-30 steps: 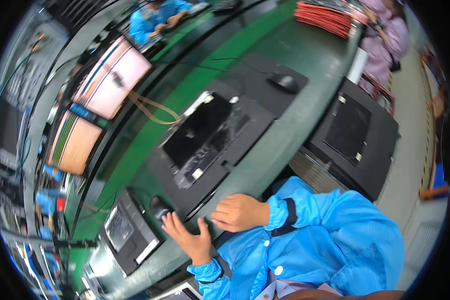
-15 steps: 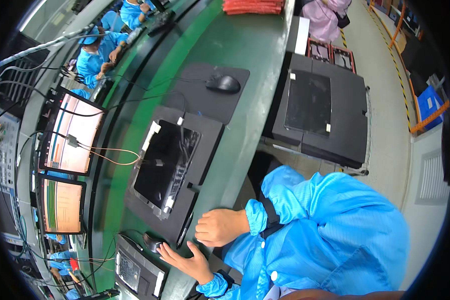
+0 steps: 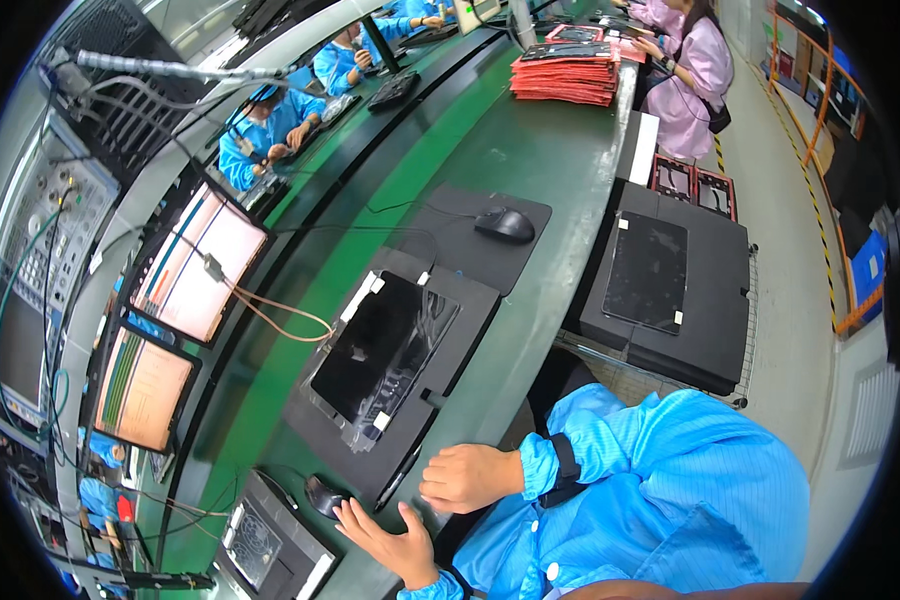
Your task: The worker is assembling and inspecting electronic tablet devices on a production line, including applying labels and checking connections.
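My left hand (image 3: 388,540) is open, fingers spread, its fingertips beside a black mouse (image 3: 324,496) at the bench's near edge. My right hand (image 3: 473,478) is curled into a loose fist with its back showing; nothing sticks out of it. It rests by the bench edge, close to a black pen-like stick (image 3: 398,480). Beyond both hands, a dark glossy display panel (image 3: 375,350) with white tabs and clear film lies on a black foam pad (image 3: 460,345). Neither hand touches the panel.
Two lit monitors (image 3: 202,262) stand at the left, with a looped cable (image 3: 280,330) running toward the panel. A second mouse (image 3: 504,224) sits on a mat. Another panel (image 3: 646,270) lies on a black-topped cart. Red trays (image 3: 565,78) are stacked at the far end; co-workers sit beyond.
The whole view has shifted, so the bench and its things appear farther right and lower. My hands keep nearly the same pose; the panel stays on its pad.
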`<state>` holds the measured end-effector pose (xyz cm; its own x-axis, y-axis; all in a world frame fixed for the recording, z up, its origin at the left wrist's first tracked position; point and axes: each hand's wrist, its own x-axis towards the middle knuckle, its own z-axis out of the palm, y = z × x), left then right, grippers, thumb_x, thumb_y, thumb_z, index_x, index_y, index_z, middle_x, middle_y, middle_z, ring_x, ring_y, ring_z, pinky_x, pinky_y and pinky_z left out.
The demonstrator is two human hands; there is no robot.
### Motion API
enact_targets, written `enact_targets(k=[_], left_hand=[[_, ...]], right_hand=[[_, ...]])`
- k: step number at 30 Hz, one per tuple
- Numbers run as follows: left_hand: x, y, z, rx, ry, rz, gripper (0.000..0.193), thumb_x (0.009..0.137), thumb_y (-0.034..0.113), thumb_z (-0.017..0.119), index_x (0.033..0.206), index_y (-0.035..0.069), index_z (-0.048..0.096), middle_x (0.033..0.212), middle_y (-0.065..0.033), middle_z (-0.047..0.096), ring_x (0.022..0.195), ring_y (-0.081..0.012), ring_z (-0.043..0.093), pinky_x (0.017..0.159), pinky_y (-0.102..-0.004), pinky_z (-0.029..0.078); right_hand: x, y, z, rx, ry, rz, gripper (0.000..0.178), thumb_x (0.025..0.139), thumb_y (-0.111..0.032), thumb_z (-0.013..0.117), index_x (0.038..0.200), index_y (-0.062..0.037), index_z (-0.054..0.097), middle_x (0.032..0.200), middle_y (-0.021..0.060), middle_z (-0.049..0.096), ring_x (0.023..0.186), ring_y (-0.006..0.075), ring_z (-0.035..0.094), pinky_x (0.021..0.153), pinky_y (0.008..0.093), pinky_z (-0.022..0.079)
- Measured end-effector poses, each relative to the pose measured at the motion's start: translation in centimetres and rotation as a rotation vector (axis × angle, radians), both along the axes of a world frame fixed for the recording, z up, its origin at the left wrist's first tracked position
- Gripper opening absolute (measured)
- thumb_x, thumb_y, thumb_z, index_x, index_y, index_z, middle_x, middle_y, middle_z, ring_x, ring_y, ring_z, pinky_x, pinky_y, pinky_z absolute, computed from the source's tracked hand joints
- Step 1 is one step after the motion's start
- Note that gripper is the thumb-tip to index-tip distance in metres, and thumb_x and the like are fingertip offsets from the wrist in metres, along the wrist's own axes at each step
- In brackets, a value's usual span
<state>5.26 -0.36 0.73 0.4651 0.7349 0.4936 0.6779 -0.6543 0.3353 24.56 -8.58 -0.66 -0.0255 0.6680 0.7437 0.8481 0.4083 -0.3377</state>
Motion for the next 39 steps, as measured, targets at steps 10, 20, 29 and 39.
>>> enact_targets(k=[10, 20, 29, 39], left_hand=[[0.8, 0.3, 0.5, 0.022, -0.064, -0.081, 0.073, 0.081, 0.021, 0.081, 0.143, -0.003, 0.051, 0.149, -0.0257, 0.048, 0.147, -0.0454, 0.040, 0.123, -0.0629, 0.026], [0.6, 0.2, 0.1, 0.047, -0.083, -0.062, 0.072, 0.081, 0.018, 0.081, 0.143, -0.003, 0.053, 0.148, -0.0257, 0.049, 0.146, -0.0452, 0.041, 0.123, -0.0633, 0.026], [0.7, 0.0, 0.1, 0.033, -0.084, -0.087, 0.069, 0.080, 0.020, 0.083, 0.140, -0.002, 0.055, 0.146, -0.0250, 0.052, 0.145, -0.0458, 0.043, 0.121, -0.0635, 0.029], [0.6, 0.3, 0.5, 0.018, -0.149, -0.074, 0.069, 0.080, 0.018, 0.082, 0.140, -0.001, 0.055, 0.149, -0.0248, 0.049, 0.146, -0.0466, 0.040, 0.122, -0.0647, 0.027]], right_hand=[[0.7, -0.4, 1.3, -0.051, -0.046, 0.006, 0.010, 0.080, -0.015, 0.077, 0.083, -0.0096, 0.068, 0.071, 0.0029, 0.058, 0.064, 0.0229, 0.059, 0.059, 0.0352, 0.048], [0.6, 0.0, 1.5, -0.034, -0.064, 0.017, 0.011, 0.079, -0.013, 0.077, 0.082, -0.0087, 0.068, 0.069, 0.0031, 0.054, 0.062, 0.0225, 0.057, 0.058, 0.0361, 0.046], [0.5, -0.4, 1.6, -0.071, -0.068, 0.013, 0.011, 0.079, -0.013, 0.077, 0.082, -0.0091, 0.067, 0.069, 0.0042, 0.052, 0.063, 0.0231, 0.057, 0.059, 0.0370, 0.046], [0.4, 0.1, 2.1, -0.078, -0.086, 0.020, 0.011, 0.080, -0.013, 0.076, 0.083, -0.0090, 0.067, 0.071, 0.0055, 0.053, 0.063, 0.0246, 0.058, 0.058, 0.0381, 0.046]])
